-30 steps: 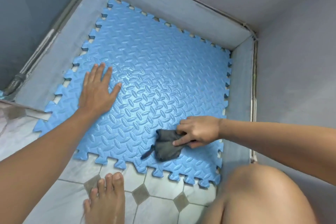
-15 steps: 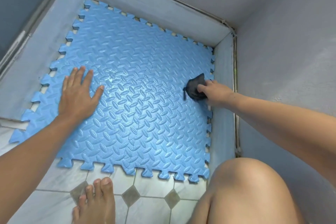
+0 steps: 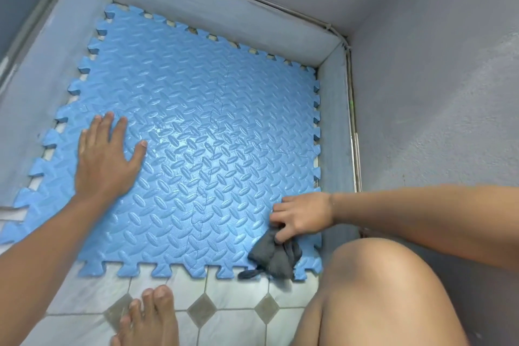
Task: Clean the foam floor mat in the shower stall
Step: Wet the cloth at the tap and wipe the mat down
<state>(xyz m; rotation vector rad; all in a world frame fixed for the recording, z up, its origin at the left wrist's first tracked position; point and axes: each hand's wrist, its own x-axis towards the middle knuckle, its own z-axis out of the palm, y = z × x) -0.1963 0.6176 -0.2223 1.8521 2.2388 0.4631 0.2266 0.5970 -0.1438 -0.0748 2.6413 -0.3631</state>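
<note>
Grey stall walls (image 3: 252,22) enclose blue foam mat (image 3: 196,121). Left hand (image 3: 104,160) flat on mat, fingers spread. Right hand (image 3: 302,216) fingers pinch dark cloth (image 3: 273,257) at near-right corner.

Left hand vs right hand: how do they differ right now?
The left hand lies flat and open, fingers spread, on the blue foam mat; the right hand is curled, pinching a dark grey rag. Left is mid-left on the mat, right at its near right corner. Both are bare.

The blue foam mat (image 3: 196,132), with raised diamond-plate texture and toothed interlocking edges, lies flat on the stall floor, filling its far corner. A crumpled dark grey cloth (image 3: 273,257) sits on the mat's near right corner.
</note>
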